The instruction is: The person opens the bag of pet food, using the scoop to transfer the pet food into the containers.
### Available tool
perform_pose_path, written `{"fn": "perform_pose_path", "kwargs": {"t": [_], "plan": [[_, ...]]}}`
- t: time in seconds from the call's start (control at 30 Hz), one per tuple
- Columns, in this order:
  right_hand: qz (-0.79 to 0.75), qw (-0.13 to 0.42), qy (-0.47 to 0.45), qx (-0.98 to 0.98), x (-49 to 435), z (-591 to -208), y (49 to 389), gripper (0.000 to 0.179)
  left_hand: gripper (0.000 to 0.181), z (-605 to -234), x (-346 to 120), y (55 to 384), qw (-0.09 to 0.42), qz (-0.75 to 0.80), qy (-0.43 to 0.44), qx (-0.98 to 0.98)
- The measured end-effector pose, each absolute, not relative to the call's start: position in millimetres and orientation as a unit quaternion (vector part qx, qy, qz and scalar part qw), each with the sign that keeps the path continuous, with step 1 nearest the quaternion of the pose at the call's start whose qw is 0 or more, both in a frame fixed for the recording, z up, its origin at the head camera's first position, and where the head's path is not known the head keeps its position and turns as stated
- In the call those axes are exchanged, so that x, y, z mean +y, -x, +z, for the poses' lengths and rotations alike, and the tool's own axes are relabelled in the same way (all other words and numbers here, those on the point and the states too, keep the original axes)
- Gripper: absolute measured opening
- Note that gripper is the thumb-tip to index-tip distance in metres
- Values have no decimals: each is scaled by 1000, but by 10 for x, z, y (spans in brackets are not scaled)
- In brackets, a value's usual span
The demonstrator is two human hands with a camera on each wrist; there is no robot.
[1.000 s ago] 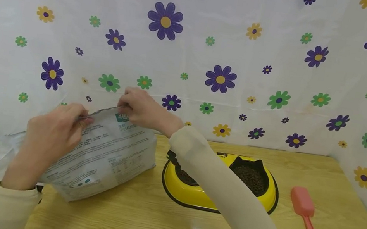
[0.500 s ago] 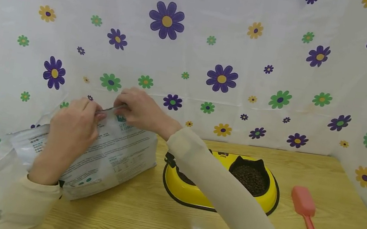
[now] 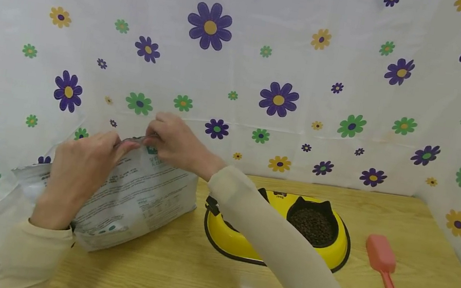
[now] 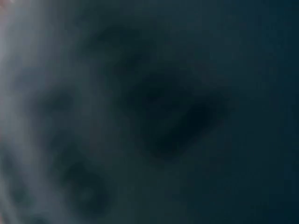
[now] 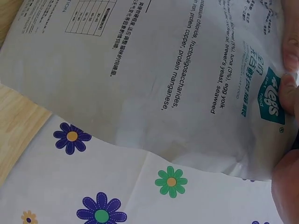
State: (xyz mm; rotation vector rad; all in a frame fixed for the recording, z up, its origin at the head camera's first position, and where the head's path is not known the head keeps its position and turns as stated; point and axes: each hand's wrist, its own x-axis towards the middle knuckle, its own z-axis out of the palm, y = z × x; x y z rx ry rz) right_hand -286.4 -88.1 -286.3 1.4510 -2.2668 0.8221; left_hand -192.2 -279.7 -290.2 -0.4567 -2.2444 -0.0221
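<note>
A pale grey pet food bag [image 3: 152,197] with printed text and a green logo stands tilted at the left of the table. My left hand [image 3: 81,169] pinches its top edge, thumb on the near side. Close to it, my right hand [image 3: 175,142] pinches the same edge near the far corner, and the two hands almost meet. In the right wrist view the bag [image 5: 140,84] fills most of the picture, with fingertips [image 5: 289,95] at its right edge by the logo. The left wrist view is dark and blurred.
A yellow double pet bowl [image 3: 238,246] with brown kibble [image 3: 312,226] stands right of the bag, partly behind my right forearm. A pink scoop [image 3: 382,254] lies farther right on the wooden table [image 3: 176,279]. A flowered sheet [image 3: 241,67] hangs behind.
My left hand has slid right along the bag's top edge, toward my right hand. The right hand has stayed near the far corner, shifting only slightly. The bowl and scoop have not moved.
</note>
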Motion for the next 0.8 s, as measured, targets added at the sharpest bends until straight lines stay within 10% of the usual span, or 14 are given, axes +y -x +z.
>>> {"fn": "perform_pose_path", "kwargs": {"t": [0.23, 0.4, 0.63, 0.8], "plan": [[278, 215, -502, -790, -834, -2903, 2856, 14, 56, -2896, -2796, 1829, 421, 6, 112, -900], [228, 249, -429, -838, -678, -2985, 2782, 52, 86, -3046, -2704, 1370, 440, 41, 86, -893], [271, 83, -365, -887, -422, -3191, 2561, 119, 83, -3882, -2707, 992, 365, 45, 150, -918], [352, -9, -368, -860, -411, -3429, 2530, 132, 142, -4333, -2782, 1187, 353, 77, 103, -927]]}}
